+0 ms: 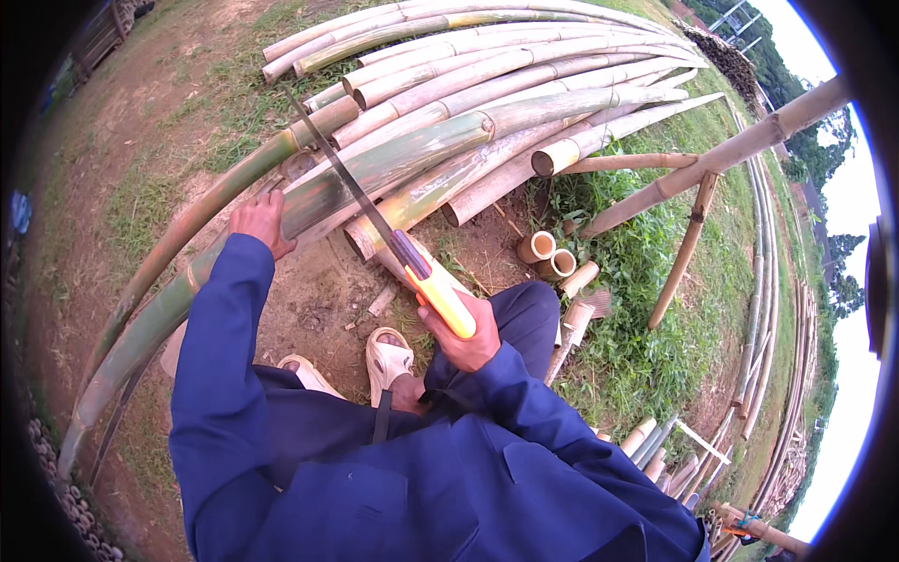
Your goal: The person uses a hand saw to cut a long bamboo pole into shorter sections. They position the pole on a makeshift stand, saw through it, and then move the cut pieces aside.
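Note:
My right hand (473,339) is wrapped round the yellow-and-orange handle of a hand saw (361,197). The saw's long dark blade lies across a thick green bamboo pole (384,169), pointing away toward the upper left. Whether the teeth have cut into the pole cannot be made out. My left hand (260,223) grips the same pole to the left of the blade, fingers over its upper side. A second, thinner green bamboo pole (211,201) runs along the left of it.
Many cut bamboo poles (487,70) lie stacked ahead. Short bamboo cups (537,246) stand on the ground to the right, near offcuts (579,323). A slanted bamboo frame (716,164) rises at the right over weeds. More long poles (763,281) lie beyond it.

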Motion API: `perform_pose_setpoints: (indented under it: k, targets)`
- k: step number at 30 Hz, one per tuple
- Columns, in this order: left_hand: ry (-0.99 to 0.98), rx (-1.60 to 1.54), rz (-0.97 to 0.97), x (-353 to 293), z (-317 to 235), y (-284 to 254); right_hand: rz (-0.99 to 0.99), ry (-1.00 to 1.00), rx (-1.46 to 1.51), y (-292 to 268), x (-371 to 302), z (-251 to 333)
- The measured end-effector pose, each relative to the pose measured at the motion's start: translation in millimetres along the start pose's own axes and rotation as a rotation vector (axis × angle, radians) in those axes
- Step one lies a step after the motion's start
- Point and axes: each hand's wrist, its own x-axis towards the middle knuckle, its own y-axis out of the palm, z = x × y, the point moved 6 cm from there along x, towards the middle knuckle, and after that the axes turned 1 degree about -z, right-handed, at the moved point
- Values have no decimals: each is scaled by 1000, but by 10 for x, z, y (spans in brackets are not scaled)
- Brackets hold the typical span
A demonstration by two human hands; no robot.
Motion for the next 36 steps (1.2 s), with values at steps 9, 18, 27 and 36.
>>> perform_pose_setpoints:
  k: [9, 18, 27, 36]
  targets:
    - [10, 3, 20, -98, -68, 104, 1, 143, 66, 6, -247, -190]
    - [30, -1, 35, -113, -156, 243, 59, 142, -47, 76, -249, -243]
    - [33, -74, 78, -76, -124, 206, 15, 31, -108, 149, -111, -203]
    - [32, -69, 93, -64, -116, 226, 44, 68, -105, 87, -376, -236]
